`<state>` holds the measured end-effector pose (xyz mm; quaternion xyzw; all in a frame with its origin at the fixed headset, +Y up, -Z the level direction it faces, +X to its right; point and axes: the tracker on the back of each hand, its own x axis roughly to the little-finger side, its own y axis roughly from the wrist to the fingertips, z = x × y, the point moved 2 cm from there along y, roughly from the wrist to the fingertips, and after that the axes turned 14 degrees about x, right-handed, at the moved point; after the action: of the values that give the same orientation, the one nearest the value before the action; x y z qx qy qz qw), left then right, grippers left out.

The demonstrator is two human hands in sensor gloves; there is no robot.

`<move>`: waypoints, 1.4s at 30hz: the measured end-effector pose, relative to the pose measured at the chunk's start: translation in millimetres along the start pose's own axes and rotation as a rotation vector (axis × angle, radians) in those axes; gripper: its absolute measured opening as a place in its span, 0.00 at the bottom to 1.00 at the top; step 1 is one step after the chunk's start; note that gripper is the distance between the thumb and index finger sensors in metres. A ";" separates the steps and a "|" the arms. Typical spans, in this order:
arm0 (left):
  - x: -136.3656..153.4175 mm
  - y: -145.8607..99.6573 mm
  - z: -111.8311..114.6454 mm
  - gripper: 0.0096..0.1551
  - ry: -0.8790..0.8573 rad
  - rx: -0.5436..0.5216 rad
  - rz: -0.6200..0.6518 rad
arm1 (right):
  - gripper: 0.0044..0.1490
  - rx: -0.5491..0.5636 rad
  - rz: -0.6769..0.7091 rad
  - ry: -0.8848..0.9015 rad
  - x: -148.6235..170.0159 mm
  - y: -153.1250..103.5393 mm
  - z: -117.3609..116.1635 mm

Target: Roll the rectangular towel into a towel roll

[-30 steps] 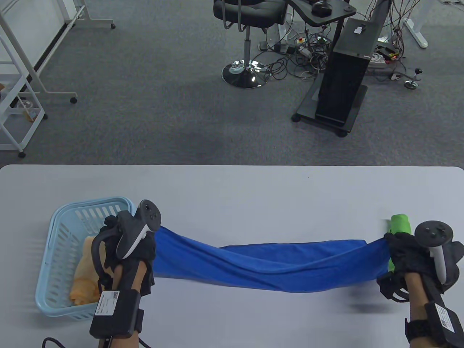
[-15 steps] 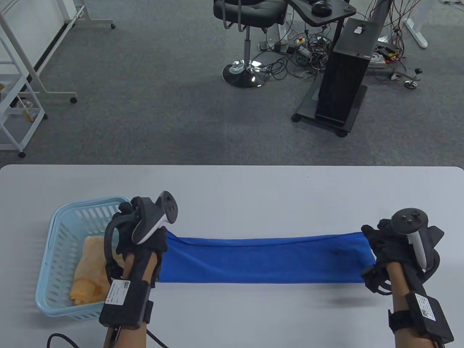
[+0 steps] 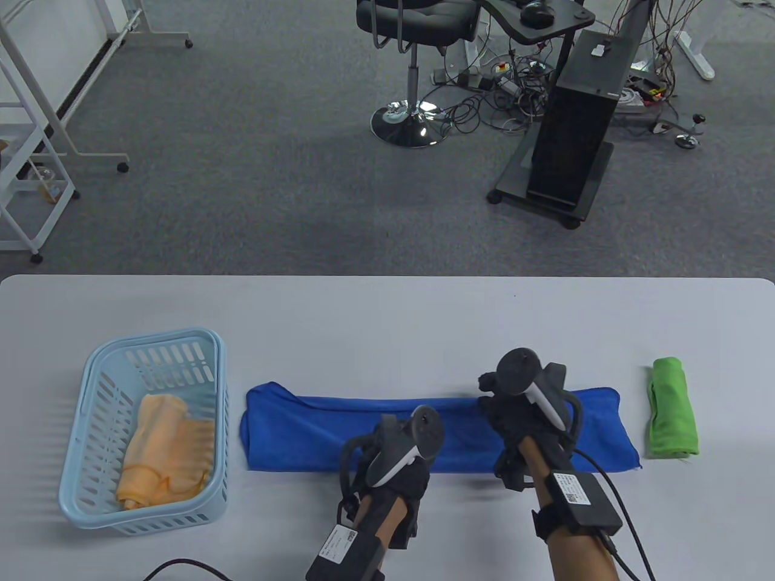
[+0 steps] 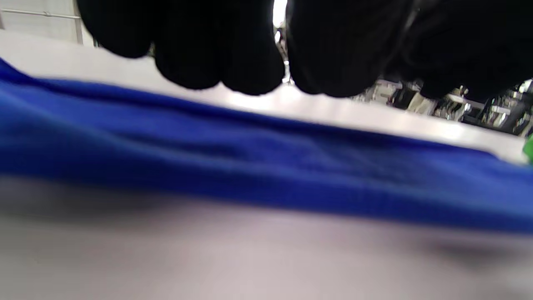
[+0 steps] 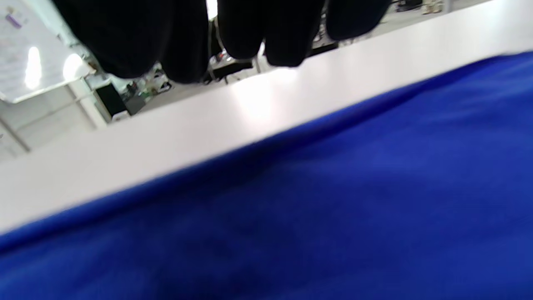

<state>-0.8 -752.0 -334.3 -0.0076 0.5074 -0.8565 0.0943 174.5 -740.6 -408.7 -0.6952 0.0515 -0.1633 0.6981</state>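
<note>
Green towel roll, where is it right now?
In the table view, the green towel roll lies on the table's right side, just beyond the right end of the blue towel.

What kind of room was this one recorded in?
Most likely an office or lab workspace, not a home. Beyond the white table lies grey carpet, with a black office chair and a tangle of cables beside a black equipment stand.

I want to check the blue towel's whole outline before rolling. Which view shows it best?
The table view: the blue towel lies there as a long folded strip, both ends visible. The left wrist view and right wrist view show only blurred close-up stretches.
</note>
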 end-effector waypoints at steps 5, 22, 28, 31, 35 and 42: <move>-9.4 19.2 26.6 0.38 0.155 0.032 -0.045 | 0.48 -0.048 0.089 -0.107 -28.5 7.9 -47.2; 26.8 -17.8 -32.4 0.23 -0.238 -0.055 0.009 | 0.29 -0.091 -0.052 0.316 -16.4 -7.9 20.4; 38.2 -52.7 -109.2 0.24 -0.372 -0.129 0.227 | 0.32 -0.038 -0.054 0.695 -13.3 -45.1 96.2; 45.4 -59.6 -128.4 0.24 -0.369 -0.150 0.275 | 0.49 -0.073 0.072 0.696 -25.1 -58.4 114.9; 62.0 -72.1 -140.7 0.34 -0.246 -0.145 0.160 | 0.53 -0.014 0.149 0.589 -43.7 -75.5 130.8; 47.8 -97.8 -140.0 0.57 -0.372 -0.083 0.411 | 0.51 0.044 0.095 0.597 -52.5 -81.2 128.9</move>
<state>-78.1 -592.9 -321.0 -0.0656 0.5068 -0.7819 0.3572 150.9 -600.3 -333.1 -0.5981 0.2831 -0.3288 0.6738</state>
